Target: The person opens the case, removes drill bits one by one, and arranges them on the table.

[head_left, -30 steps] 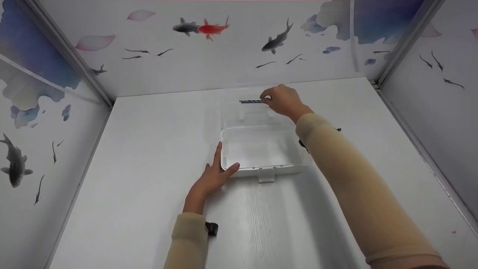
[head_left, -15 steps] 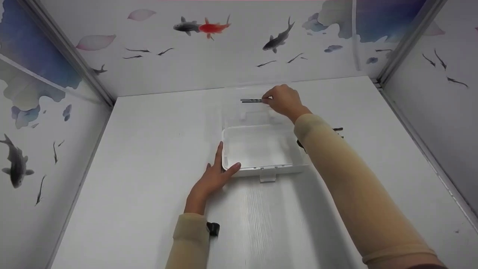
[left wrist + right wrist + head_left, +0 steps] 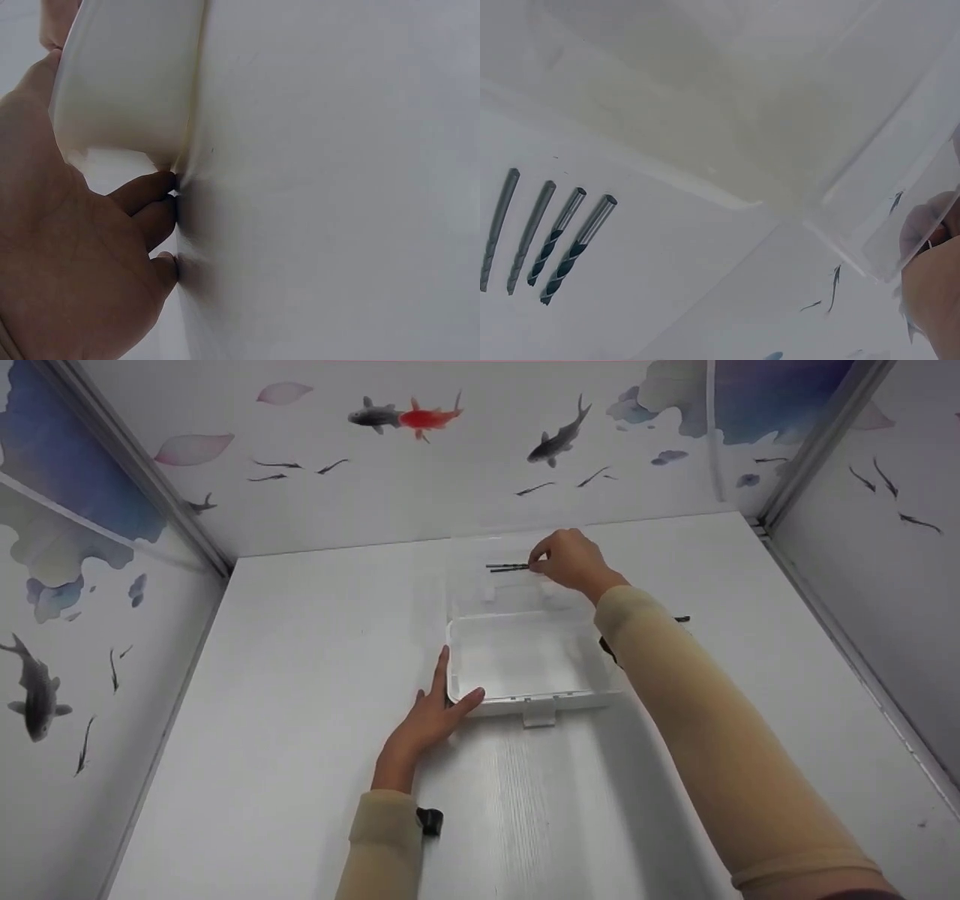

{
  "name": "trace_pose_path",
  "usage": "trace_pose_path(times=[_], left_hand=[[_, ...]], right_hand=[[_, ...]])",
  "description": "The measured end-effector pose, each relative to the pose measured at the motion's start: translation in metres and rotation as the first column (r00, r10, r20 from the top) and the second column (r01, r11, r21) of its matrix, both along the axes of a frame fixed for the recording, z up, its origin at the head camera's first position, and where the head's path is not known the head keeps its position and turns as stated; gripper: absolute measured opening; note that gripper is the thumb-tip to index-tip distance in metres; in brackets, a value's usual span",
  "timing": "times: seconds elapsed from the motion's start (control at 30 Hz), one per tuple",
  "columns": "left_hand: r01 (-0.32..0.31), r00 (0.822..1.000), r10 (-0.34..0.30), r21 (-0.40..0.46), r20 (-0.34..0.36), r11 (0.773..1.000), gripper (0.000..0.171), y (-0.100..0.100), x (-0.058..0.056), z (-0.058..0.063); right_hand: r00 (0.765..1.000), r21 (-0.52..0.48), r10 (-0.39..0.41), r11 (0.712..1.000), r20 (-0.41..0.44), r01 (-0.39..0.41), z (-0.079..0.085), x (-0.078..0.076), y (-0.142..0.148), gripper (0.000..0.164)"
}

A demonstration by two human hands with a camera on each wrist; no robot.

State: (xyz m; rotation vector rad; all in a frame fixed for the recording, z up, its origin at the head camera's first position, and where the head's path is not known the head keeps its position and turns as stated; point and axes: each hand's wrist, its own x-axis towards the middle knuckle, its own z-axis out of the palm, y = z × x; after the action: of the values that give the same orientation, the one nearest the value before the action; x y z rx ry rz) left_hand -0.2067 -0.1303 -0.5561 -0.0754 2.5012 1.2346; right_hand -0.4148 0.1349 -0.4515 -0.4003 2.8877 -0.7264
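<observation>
A clear plastic box (image 3: 540, 700) lies opened out, its transparent lid (image 3: 466, 598) folded back toward the rear wall. My left hand (image 3: 426, 723) steadies the front left corner, thumb over the front rim and index finger straight along the side. In the left wrist view, other fingertips of that hand touch the tabletop beside the box wall (image 3: 124, 97). Above the lid, my right hand (image 3: 573, 561) pinches two thin dark drill bits (image 3: 508, 568) by their right ends; they point left. The right wrist view shows that hand (image 3: 939, 262) partly behind clear plastic.
Several drill bits (image 3: 578, 250) lie side by side on the white table in the right wrist view. In the head view, one dark tip (image 3: 682, 619) shows past the right sleeve. White printed walls (image 3: 480, 495) enclose the table at back and sides.
The left ends of the two pinched drill bits have spread apart slightly, the lower one dipping. My right hand has shifted barely; my left hand stays at the box corner.
</observation>
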Motion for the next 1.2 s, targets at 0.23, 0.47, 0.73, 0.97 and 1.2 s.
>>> trace_pose_path(times=[0.23, 0.47, 0.73, 0.97, 1.2], left_hand=[[0.003, 1.000, -0.003, 0.012, -0.002, 1.000, 0.108, 0.000, 0.000, 0.000], [0.015, 1.000, -0.015, 0.018, -0.002, 1.000, 0.109, 0.000, -0.001, -0.001], [0.024, 1.000, -0.024, 0.027, -0.007, 0.999, 0.108, -0.002, 0.000, -0.001], [0.032, 0.999, -0.032, 0.026, -0.008, 0.999, 0.109, -0.002, 0.000, 0.001], [0.038, 0.999, -0.038, 0.017, -0.012, 0.999, 0.110, -0.001, -0.001, 0.002]], right_hand=[[0.999, 0.026, 0.036, 0.999, -0.041, -0.035, 0.006, 0.002, 0.006, 0.022], [0.998, 0.020, 0.026, 0.999, -0.054, -0.025, 0.017, 0.002, 0.014, 0.024], [0.994, 0.000, 0.032, 0.999, -0.108, -0.033, 0.041, 0.006, 0.022, 0.023], [0.995, -0.022, 0.002, 1.000, -0.096, -0.004, 0.059, 0.013, 0.037, 0.024], [0.994, -0.035, -0.003, 0.999, -0.110, -0.001, 0.081, 0.019, 0.060, 0.025]])
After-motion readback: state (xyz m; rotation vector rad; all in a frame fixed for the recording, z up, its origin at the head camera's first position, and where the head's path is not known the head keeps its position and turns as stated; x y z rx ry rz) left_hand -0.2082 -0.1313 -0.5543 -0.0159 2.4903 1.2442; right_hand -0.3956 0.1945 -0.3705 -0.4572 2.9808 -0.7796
